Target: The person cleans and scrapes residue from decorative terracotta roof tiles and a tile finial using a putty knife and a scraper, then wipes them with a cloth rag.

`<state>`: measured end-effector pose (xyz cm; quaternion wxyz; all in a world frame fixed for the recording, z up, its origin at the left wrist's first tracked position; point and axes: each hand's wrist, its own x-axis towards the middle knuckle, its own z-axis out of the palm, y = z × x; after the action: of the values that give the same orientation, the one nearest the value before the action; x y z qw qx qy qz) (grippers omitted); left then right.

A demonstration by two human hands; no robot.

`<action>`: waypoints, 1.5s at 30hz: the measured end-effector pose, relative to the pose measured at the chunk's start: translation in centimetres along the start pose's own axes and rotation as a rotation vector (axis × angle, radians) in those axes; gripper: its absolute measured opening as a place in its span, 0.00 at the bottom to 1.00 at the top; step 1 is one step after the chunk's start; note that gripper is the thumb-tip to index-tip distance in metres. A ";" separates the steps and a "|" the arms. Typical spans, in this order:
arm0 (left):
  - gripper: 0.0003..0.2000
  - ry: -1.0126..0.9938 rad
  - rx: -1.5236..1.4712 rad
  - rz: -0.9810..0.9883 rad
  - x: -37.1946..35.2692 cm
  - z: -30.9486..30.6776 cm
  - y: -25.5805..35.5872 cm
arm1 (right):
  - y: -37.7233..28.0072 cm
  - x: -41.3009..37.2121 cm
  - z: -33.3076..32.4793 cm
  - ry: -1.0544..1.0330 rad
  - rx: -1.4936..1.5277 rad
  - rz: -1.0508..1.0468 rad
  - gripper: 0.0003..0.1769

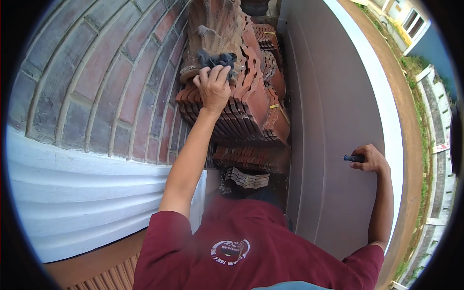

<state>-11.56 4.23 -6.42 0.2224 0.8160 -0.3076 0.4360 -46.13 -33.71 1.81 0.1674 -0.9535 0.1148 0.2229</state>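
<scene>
My left hand reaches forward over stacked terracotta roof tiles. Its fingers are curled onto a black crumpled bundle, cloth-like in look, which lies on a curved, dusty clay tile. The fingertips are partly hidden against the bundle. Out to the right, my right hand is closed around the dark handle of a small screwdriver with a blue collar. Its thin shaft points left, in front of the brown wall panel.
A brick wall with white ledges runs along the left. The brown wall with a white top edge bounds the right side. Lower tile stacks stand nearer me in the narrow gap. Beyond the wall are a dirt path and fence.
</scene>
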 end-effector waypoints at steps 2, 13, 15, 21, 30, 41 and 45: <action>0.16 -0.212 -0.082 0.089 -3.2 0.8 1.9 | 0.0 -0.1 0.4 -0.003 -0.005 0.002 0.18; 0.12 0.304 -0.260 -0.746 -4.9 -0.9 -0.8 | -0.3 0.0 0.1 0.020 0.003 0.017 0.15; 0.12 0.325 -0.145 -0.733 -5.0 -0.2 -3.8 | -0.6 -0.1 -0.1 0.006 0.012 0.020 0.15; 0.12 -0.212 -0.022 -0.315 -6.4 0.4 -0.5 | 0.4 0.1 0.3 0.009 0.028 -0.011 0.15; 0.10 0.018 -0.565 -0.426 -2.6 -0.1 5.4 | -0.1 0.0 -0.2 -0.028 0.028 0.002 0.17; 0.19 -0.313 -0.202 0.016 -3.8 2.9 4.9 | 0.3 -0.4 -0.2 -0.041 -0.007 0.051 0.15; 0.17 -0.297 -0.326 -0.102 -5.3 0.0 3.2 | 0.3 -0.4 -0.3 -0.053 -0.024 0.051 0.15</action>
<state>-16.09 3.57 -10.64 0.3253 0.8390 -0.3617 0.2439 -46.48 -34.01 2.15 0.1534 -0.9458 0.1319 0.2539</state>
